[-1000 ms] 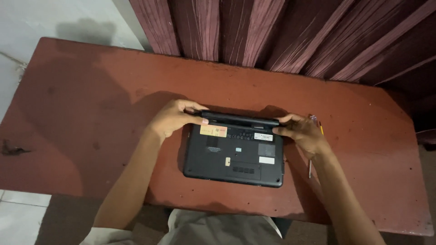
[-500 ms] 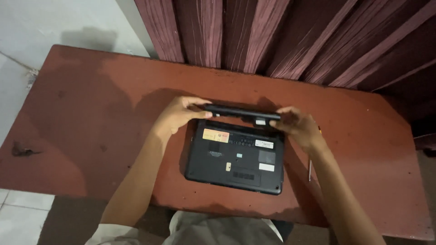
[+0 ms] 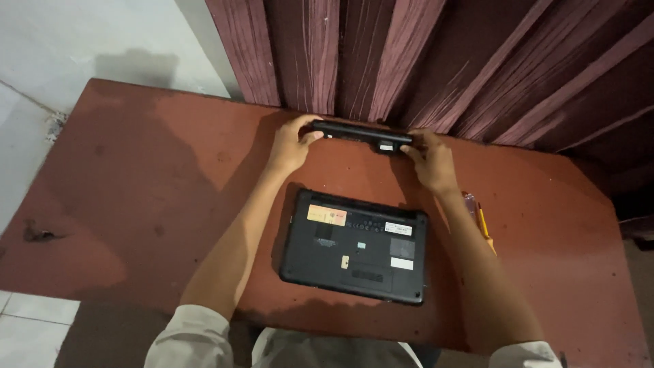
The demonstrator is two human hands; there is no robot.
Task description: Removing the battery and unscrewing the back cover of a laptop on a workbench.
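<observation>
Battery removal: my left hand (image 3: 289,144) and right hand (image 3: 430,161) grip the long black battery pack (image 3: 361,133) by its ends, fingers closed, above the upturned laptop (image 3: 354,245) at frame centre; next, I judge, a level set-down on the surface (image 3: 136,204).

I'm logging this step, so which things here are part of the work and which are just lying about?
In use:
long black battery bar, held at its ends by left hand and right hand
black laptop lying upside down

Lying about:
yellow-tipped tools by the right wrist
dark red curtain
</observation>
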